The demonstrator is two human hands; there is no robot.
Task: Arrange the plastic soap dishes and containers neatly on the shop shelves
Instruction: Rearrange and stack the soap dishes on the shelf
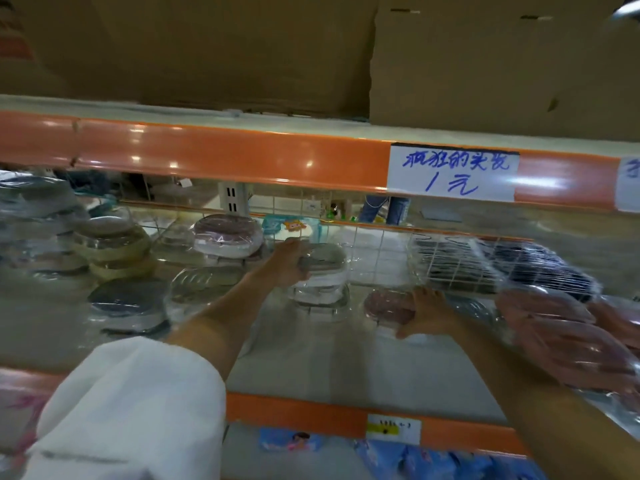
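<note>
The left hand (289,263) holds the top grey plastic soap dish (323,258) on a short stack. The right hand (424,315) grips a pinkish clear-lidded dish (388,303). Left of the hands, piles look messy, so lots remains.

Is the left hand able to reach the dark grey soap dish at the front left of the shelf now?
Probably yes, but not at once: the left hand grips a soap dish on top of the stack. The dark grey soap dish lies in front, nothing covering it.

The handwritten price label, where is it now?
In the head view, the handwritten price label sits right of centre on the upper orange shelf edge, above the wire divider.
</note>
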